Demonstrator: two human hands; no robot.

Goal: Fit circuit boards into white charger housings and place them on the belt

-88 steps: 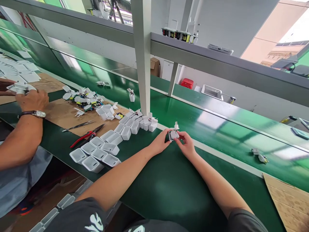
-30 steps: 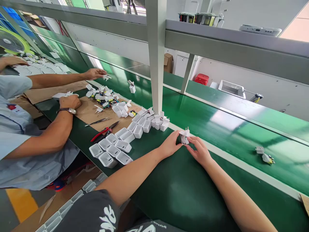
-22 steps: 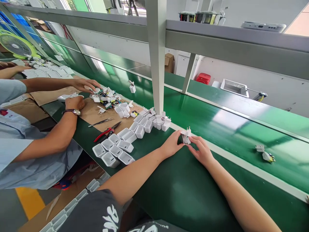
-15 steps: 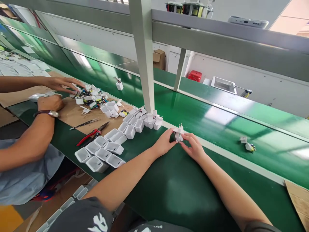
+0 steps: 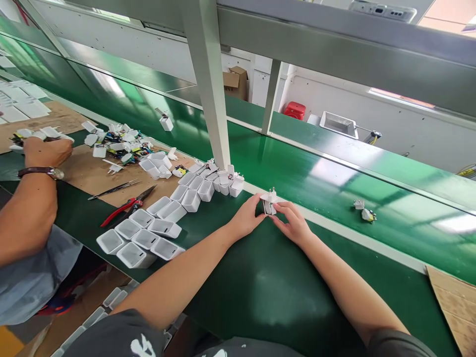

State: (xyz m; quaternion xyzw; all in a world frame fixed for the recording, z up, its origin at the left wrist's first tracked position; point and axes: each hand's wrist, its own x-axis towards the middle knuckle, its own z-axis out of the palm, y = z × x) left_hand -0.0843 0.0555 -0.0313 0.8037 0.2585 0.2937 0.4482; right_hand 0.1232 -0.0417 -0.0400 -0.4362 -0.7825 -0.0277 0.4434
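While left hand [image 5: 246, 218] and right hand [image 5: 294, 224] grip it, the white plug [image 5: 269, 206] sits between their fingertips [image 5: 281, 206] — prongs [image 5: 274, 190] up.

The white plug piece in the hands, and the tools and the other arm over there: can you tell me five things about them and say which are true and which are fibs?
1. The left hand and the right hand both hold the white plug piece. True.
2. The plug piece points downward. False: its two pins point up.
3. The red-handled pliers lie near the metal tweezers. True.
4. The pliers lie to the right of both hands. False: in the picture, they lie to the left of both hands.
5. The co-worker's arm has a watch at the wrist. True.
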